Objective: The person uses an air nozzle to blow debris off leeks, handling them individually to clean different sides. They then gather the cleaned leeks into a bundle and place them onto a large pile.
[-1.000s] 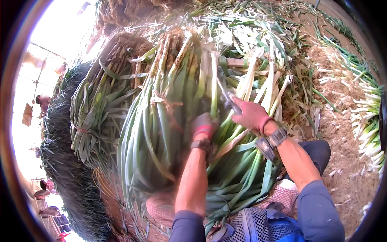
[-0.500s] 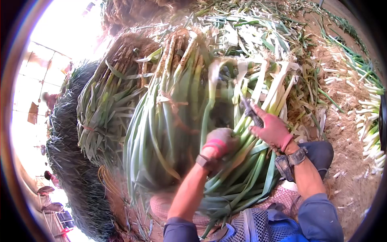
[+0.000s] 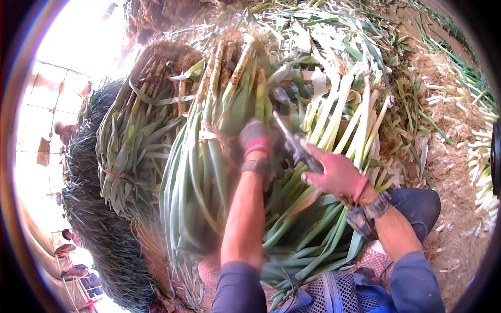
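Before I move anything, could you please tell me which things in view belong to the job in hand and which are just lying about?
Apparently in use:
tool, in the right hand
white stalks, beyond the right hand
nearer bundle, by the blurred left hand

Seemingly just lying about:
leaf scraps, beyond the hands
side bundle, left
loose stalks, far right

"Left side?"
"One long heap of dark green leaves (image 3: 99, 208); beyond it, a brown panel (image 3: 43, 151) and a person (image 3: 65, 131), both small and blurred."
"Top?"
"One shaggy brown mass of roots (image 3: 162, 16); to its right, leaf scraps (image 3: 344, 31), loosely strewn."
"Right?"
"Brown root litter (image 3: 451, 219), spread in a broad, matted strip."
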Tool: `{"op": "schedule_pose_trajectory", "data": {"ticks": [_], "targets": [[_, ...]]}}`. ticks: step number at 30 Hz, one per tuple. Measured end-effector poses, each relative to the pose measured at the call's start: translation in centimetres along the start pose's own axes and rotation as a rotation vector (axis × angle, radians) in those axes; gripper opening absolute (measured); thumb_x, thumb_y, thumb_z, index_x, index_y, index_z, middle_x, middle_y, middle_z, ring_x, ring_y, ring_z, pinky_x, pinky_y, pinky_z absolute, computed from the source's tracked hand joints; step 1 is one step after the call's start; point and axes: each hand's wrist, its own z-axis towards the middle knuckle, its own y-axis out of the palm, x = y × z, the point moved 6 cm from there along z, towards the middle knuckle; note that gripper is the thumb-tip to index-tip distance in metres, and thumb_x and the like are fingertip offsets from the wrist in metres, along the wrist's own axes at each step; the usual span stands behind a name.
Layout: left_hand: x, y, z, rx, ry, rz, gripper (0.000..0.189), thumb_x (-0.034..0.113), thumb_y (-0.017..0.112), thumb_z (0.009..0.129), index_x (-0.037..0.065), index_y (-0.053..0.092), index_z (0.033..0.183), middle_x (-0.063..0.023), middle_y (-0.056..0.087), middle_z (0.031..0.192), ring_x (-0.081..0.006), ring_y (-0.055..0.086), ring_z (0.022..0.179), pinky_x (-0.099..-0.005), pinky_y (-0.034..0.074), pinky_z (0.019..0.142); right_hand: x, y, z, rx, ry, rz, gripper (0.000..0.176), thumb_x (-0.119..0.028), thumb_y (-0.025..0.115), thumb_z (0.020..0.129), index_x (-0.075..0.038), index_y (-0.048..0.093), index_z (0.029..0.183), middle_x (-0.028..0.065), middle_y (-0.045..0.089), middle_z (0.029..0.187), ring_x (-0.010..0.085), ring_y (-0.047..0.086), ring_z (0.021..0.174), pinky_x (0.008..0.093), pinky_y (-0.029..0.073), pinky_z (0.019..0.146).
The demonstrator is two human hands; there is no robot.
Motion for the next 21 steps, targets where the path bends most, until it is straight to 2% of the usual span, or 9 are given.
{"op": "schedule_pose_trajectory", "data": {"ticks": [3,5,6,9,11,13,14,19,21], "targets": [[-0.9,0.5,-2.4,0.031,0.061,-0.083,0.033,0.019,0.07,0.088,0.002,0.066,0.117,-0.0263,0.073,0.118,-0.0445,0.072,0.107,-0.0505,0.059,0.093,-0.7,-0.4,1.1,-0.007,0.079,-0.042,0.087,-0.047,0.071,0.088,-0.02,0.037,0.164,0.0235,0.074,0.098,0.0409,0.072,0.094,0.0466,0.055,0.088],[-1.3,0.8,-4.7,-0.031,-0.024,-0.112,0.033,0.02,0.072,0.087,0.003,0.067,0.116,-0.0265,0.072,0.119,-0.0447,0.072,0.108,-0.0509,0.058,0.093,-2.1,0.2,0.3,-0.219,0.114,-0.031,0.086,-0.041,0.075,0.088,-0.015,0.04,0.162,0.0251,0.072,0.118,0.0412,0.071,0.105,0.0452,0.054,0.096],[-1.6,1.1,-5.3,-0.001,-0.023,-0.139,0.034,0.023,0.073,0.086,0.004,0.068,0.114,-0.0272,0.071,0.119,-0.0452,0.071,0.108,-0.051,0.058,0.093,-2.2,1.1,0.2,-0.178,0.038,-0.024,0.086,-0.043,0.074,0.089,-0.015,0.039,0.162,0.0255,0.072,0.12,0.0416,0.07,0.108,0.046,0.054,0.096],[-1.9,1.6,-5.3,0.011,-0.028,-0.137,0.037,0.027,0.074,0.088,0.003,0.067,0.115,-0.0268,0.071,0.118,-0.0455,0.071,0.108,-0.0514,0.057,0.094,-1.4,1.8,0.7,-0.124,0.116,-0.058,0.087,-0.045,0.073,0.088,-0.015,0.038,0.163,0.0261,0.071,0.123,0.0414,0.069,0.111,0.0454,0.054,0.097],[-2.1,1.4,-5.2,-0.003,-0.02,-0.126,0.04,0.03,0.074,0.088,0.003,0.067,0.116,-0.0263,0.072,0.118,-0.0449,0.071,0.108,-0.0519,0.057,0.094,-1.3,2.0,0.7,-0.095,0.057,-0.079,0.087,-0.045,0.072,0.089,-0.016,0.038,0.163,0.0263,0.072,0.118,0.0421,0.071,0.107,0.0469,0.054,0.095],[-2.2,1.4,-5.2,-0.028,0.0,-0.126,0.043,0.033,0.075,0.087,0.003,0.068,0.117,-0.0266,0.072,0.117,-0.0436,0.071,0.109,-0.051,0.057,0.095,-2.2,2.0,0.4,-0.193,0.114,-0.108,0.085,-0.045,0.072,0.089,-0.019,0.039,0.163,0.026,0.074,0.109,0.0435,0.071,0.1,0.0485,0.055,0.092],[-2.0,1.3,-5.0,-0.027,0.001,-0.128,0.043,0.033,0.075,0.087,0.003,0.068,0.117,-0.0266,0.072,0.117,-0.0436,0.071,0.109,-0.051,0.057,0.095,-1.8,2.0,0.9,-0.161,0.114,-0.132,0.086,-0.049,0.07,0.089,-0.018,0.039,0.163,0.0205,0.075,0.099,0.0394,0.073,0.095,0.0479,0.055,0.09],[-1.7,0.6,-3.2,-0.118,-0.028,-0.184,0.053,0.047,0.068,0.09,0.001,0.071,0.116,-0.0271,0.074,0.115,-0.0426,0.071,0.111,-0.0504,0.056,0.096,-1.5,-0.1,6.9,-0.015,0.11,-0.111,0.085,-0.046,0.071,0.088,-0.018,0.04,0.162,0.0191,0.076,0.107,0.0373,0.073,0.098,0.0454,0.055,0.09],[-1.5,0.2,-2.6,-0.119,-0.032,-0.183,0.056,0.05,0.065,0.09,0.002,0.073,0.117,-0.0262,0.073,0.117,-0.0426,0.071,0.111,-0.0504,0.055,0.097,-1.3,-1.3,9.5,0.028,0.138,-0.102,0.088,-0.048,0.07,0.088,-0.022,0.035,0.165,0.0231,0.075,0.109,0.0404,0.072,0.101,0.0462,0.055,0.091]]}}
